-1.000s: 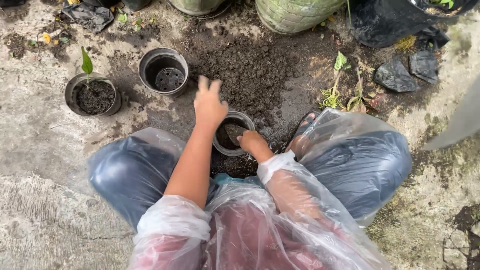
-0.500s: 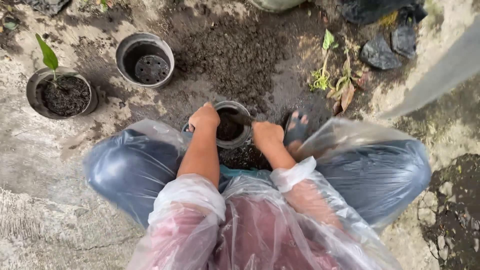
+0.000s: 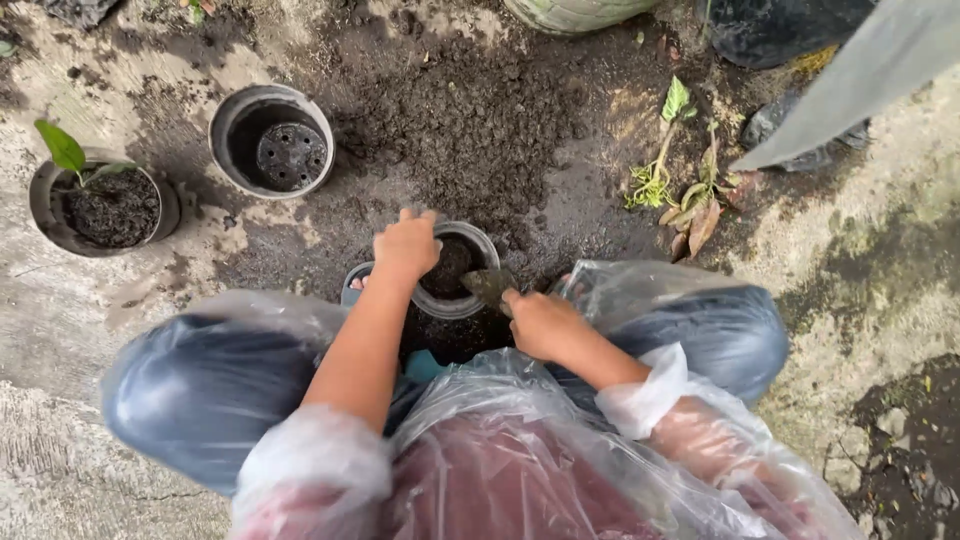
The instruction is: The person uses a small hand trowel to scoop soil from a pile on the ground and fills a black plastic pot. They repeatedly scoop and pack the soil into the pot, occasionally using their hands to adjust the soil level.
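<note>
Your left hand [image 3: 405,246] grips the small grey pot's [image 3: 470,300] rim; your right hand [image 3: 540,322] holds a muddy trowel [image 3: 488,284] at its edge.

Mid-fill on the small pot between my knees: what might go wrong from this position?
1. The small pot sits on lumpy soil, steadied only by the left hand on its rim; it may tip.
2. The trowel in the right hand is at the rim's edge, so soil might spill outside.
3. The uprooted seedlings lie bare near the knee and might get crushed.
</note>
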